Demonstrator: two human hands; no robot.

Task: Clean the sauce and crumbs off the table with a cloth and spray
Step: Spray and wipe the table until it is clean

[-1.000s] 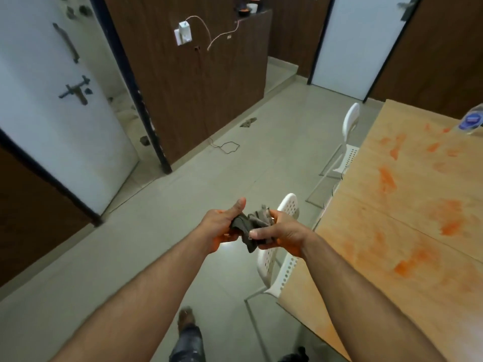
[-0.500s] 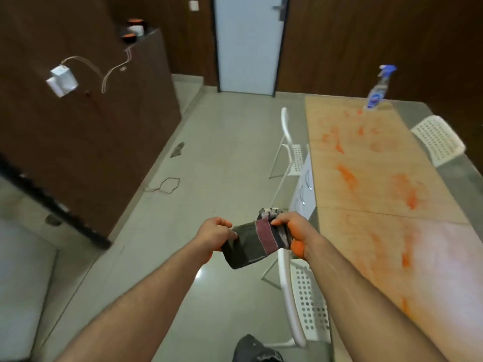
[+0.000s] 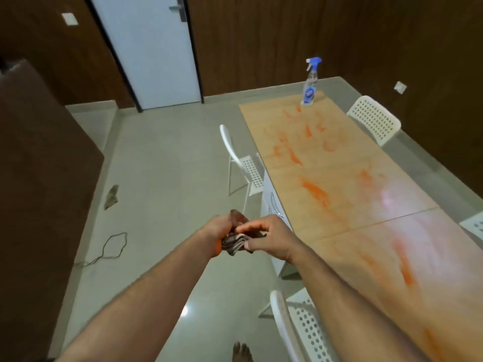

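Just left of the frame's centre, the left hand grips one end of a dark grey, folded cloth with a reddish stripe, fingers curled round it. Immediately to its right, the right hand pinches the other end of the same cloth between thumb and fingers, so the bundle sits between both hands, held in the air above the floor and beside the desk's near-left edge, not yet touching it.

The step in hand looks like preparing the cloth (folding or bunching it into a pad) before any wiping.

Further right, the long light wooden desk carries orange sauce smears along its whole length. At its far end, upper right of the frame, stands the clear spray bottle with a blue trigger head, well apart from both hands.

The next move probably calls for freeing one hand and walking to that far end for the bottle.
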